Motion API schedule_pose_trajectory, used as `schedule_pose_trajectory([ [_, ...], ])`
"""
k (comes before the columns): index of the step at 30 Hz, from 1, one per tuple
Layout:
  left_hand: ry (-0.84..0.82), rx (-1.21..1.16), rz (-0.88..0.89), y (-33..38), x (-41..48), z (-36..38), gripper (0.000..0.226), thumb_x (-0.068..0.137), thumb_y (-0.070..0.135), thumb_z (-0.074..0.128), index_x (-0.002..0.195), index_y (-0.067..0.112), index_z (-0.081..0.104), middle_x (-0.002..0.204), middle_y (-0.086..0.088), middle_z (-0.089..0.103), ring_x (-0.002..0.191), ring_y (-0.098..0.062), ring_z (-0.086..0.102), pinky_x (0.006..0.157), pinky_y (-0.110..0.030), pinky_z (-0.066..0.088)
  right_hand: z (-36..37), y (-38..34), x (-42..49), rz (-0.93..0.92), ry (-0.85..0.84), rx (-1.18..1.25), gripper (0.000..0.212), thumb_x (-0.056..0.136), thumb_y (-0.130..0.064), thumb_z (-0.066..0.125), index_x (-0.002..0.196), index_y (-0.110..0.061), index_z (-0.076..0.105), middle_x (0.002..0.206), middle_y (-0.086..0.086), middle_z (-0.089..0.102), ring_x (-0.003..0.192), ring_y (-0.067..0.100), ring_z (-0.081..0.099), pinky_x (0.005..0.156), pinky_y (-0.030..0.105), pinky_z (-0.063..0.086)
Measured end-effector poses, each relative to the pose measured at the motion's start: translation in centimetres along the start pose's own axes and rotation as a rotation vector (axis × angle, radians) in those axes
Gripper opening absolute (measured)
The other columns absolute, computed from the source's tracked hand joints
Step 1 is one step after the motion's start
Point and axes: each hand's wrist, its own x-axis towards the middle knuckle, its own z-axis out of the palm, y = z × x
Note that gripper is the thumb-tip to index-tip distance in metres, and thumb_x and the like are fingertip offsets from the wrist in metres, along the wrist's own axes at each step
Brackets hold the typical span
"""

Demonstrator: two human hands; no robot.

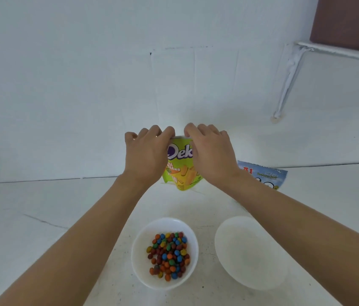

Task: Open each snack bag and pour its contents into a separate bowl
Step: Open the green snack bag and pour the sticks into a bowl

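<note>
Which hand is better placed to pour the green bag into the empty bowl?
Right hand, likely. Both hands pinch the green bag top, but the empty bowl lies on the right side, under that forearm; the left hand would cross the candy bowl.

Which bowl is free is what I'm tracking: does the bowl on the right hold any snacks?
No, the right bowl shows only its bare white inside; the coloured candies lie in the left bowl.

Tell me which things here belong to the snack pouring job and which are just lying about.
Job: green snack bag, pinched at its top by left hand and right hand; candy-filled bowl; empty bowl; blue seed bag.
Bystanders: white wall pipe; brown panel.
</note>
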Motion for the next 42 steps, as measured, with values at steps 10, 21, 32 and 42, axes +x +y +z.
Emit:
schedule_pose_trajectory([
  [10, 0.123, 0.165, -0.093, -10.4, -6.0, -10.6, 0.013, 0.095, 0.015, 0.058, 0.104, 0.024, 0.056, 0.077, 0.003, 0.056, 0.068, -0.028, 0.053, 0.077, -0.04, 0.023, -3.5, -14.0, 1.7, -0.236, 0.04, 0.352, 0.021, 0.074, -0.012, 0.042, 0.093, -0.011, 0.05, 0.085, 0.002, 0.053, 0.081, 0.023, 0.043, 0.056, 0.035, 0.039],
  [21, 0.134, 0.204, -0.232, -24.4, -16.3, -20.7, 0.02, 0.102, 0.034, 0.051, 0.12, 0.028, 0.056, 0.106, -0.004, 0.056, 0.09, -0.029, 0.061, 0.087, -0.047, 0.032, -2.9, -32.7, 2.6, -0.32, 0.057, 0.614, 0.016, 0.086, -0.001, 0.046, 0.095, -0.012, 0.052, 0.087, -0.001, 0.058, 0.082, 0.021, 0.049, 0.061, 0.039, 0.047],
  [32, -0.047, 0.315, -0.316, -34.3, -28.4, -23.8, 0.009, 0.096, 0.02, 0.061, 0.101, 0.022, 0.054, 0.087, 0.003, 0.057, 0.077, -0.025, 0.057, 0.082, -0.044, 0.03, 3.6, -46.2, -2.1, -0.345, -0.141, 0.82, 0.019, 0.089, 0.002, 0.051, 0.092, -0.017, 0.053, 0.089, -0.001, 0.065, 0.083, 0.023, 0.061, 0.064, 0.042, 0.053],
  [42, -0.378, 0.267, -0.405, -33.8, -35.5, -21.0, 0.035, 0.085, 0.002, 0.056, 0.107, 0.024, 0.041, 0.087, 0.007, 0.051, 0.076, -0.022, 0.052, 0.082, -0.039, 0.026, 8.6, -47.6, -8.2, -0.35, -0.353, 0.828, 0.015, 0.093, -0.005, 0.051, 0.094, -0.02, 0.053, 0.089, -0.004, 0.063, 0.085, 0.022, 0.06, 0.066, 0.044, 0.052],
])
